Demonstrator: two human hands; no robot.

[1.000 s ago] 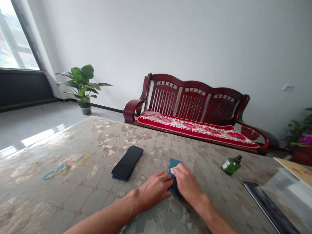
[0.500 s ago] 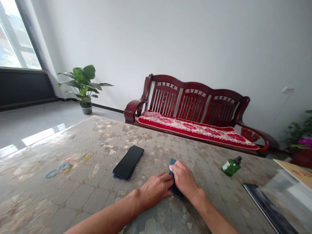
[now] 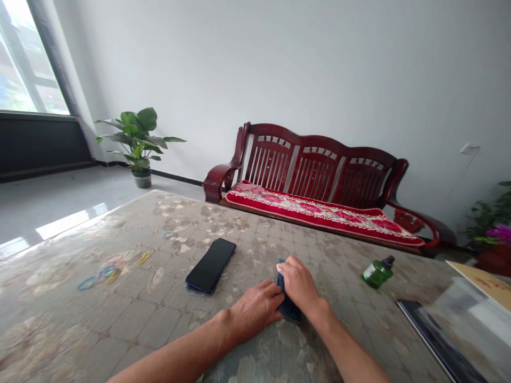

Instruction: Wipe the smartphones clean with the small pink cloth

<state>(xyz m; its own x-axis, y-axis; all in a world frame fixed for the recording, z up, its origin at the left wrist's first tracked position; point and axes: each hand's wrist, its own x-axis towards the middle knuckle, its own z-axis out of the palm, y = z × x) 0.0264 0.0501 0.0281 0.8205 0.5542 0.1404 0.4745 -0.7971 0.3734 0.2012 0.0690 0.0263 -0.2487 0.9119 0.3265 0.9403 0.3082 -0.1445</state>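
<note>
A thin dark teal rectangular object [image 3: 288, 309], like a phone or case, is tilted up on its long edge on the patterned table [image 3: 167, 319]. My right hand [image 3: 298, 286] curls over its top and far side, gripping it. My left hand [image 3: 255, 310] lies beside it, fingers pressed against its near left edge. A black phone [image 3: 211, 258] lies flat to the left of both hands.
Several coloured rubber bands [image 3: 107, 270] lie scattered at the table's left. A small green bottle [image 3: 377, 271] lies on its side at the right. A dark flat device [image 3: 439, 335] and a tan board [image 3: 485, 284] sit at the far right. A red wooden bench [image 3: 319, 186] stands behind.
The teal object has been lifted from lying flat to standing on its edge, and my right hand has closed further over it. My left hand has stayed against it.
</note>
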